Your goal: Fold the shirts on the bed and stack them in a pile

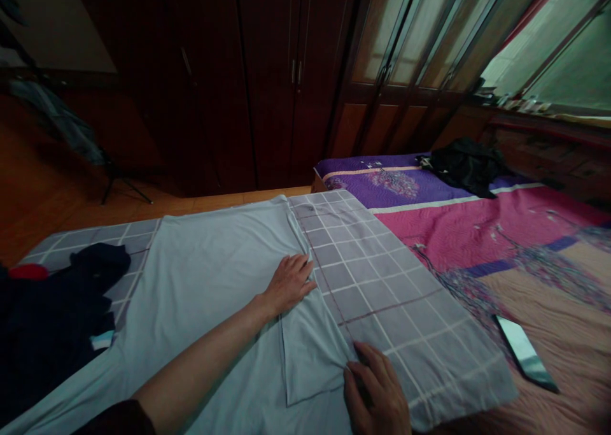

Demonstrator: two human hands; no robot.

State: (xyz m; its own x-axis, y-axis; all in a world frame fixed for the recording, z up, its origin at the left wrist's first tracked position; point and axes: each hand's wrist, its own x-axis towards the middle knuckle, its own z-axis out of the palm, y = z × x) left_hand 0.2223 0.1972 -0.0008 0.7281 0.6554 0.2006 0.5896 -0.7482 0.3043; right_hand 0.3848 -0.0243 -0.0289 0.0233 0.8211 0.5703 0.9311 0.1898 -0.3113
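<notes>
Left hand (289, 283) rests palm-down (fingers unclenched) on pale cloth (214, 263), right hand (379, 390) pinching its edge.

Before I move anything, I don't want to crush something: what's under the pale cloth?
Checked fabric shows on both sides of the pale cloth; whatever lies directly beneath is covered.

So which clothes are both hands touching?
The pale garment, spread out: left hand resting on it, right hand pinching its edge. Neither touches the navy heap or black heap.
</notes>
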